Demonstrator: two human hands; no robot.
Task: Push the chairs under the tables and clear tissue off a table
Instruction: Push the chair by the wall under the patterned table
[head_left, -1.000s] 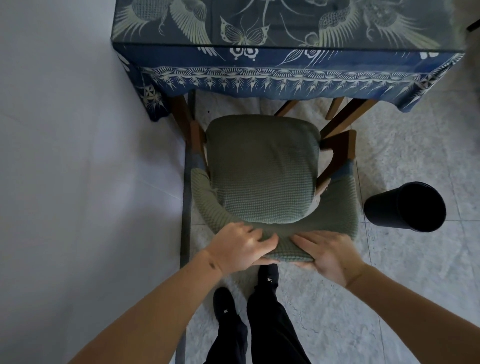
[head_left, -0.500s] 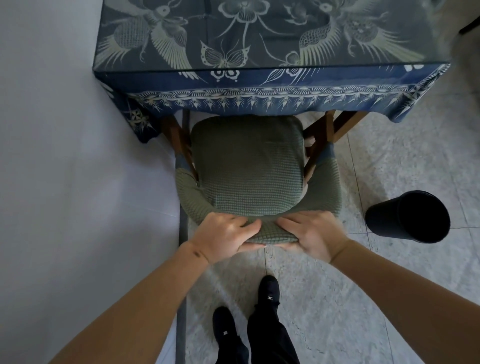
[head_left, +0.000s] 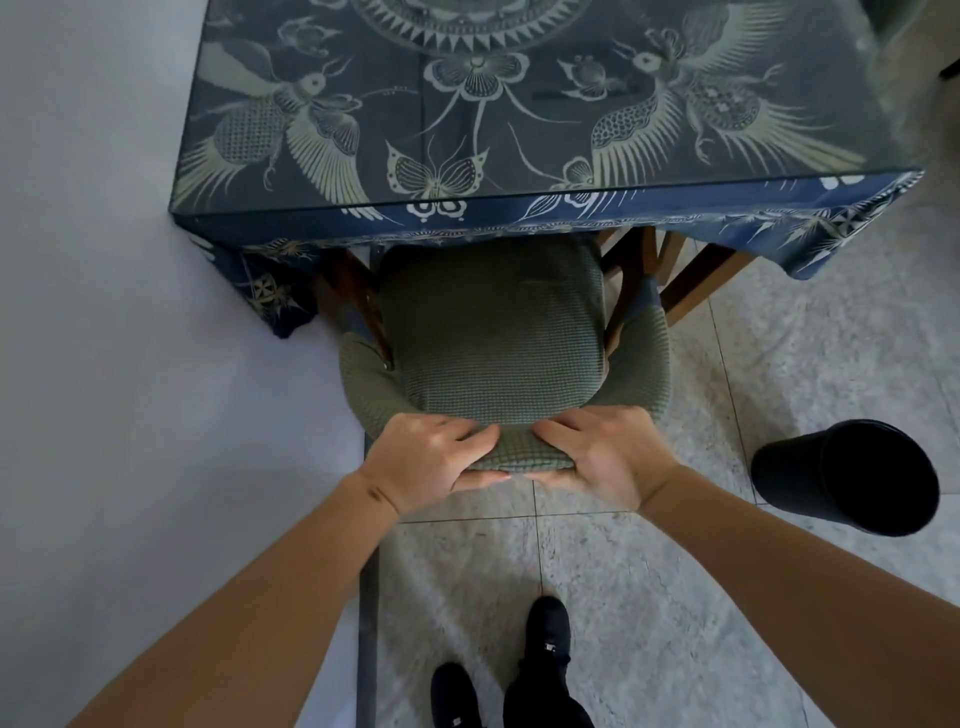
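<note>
A wooden chair with a green knitted cover stands in front of me, its seat front tucked under the edge of a table draped in a blue patterned cloth. My left hand grips the top of the curved backrest, thumb under the rim. My right hand grips the same backrest just to the right, fingers curled over it. No tissue shows on the part of the tabletop in view.
A white wall runs close along the left of the chair and table. A black cylindrical bin stands on the tiled floor to the right. My feet in black shoes are behind the chair.
The chair has slid forward, so more of its seat lies under the tablecloth edge. Both hands kept their hold on the backrest and I stepped closer to the table.
</note>
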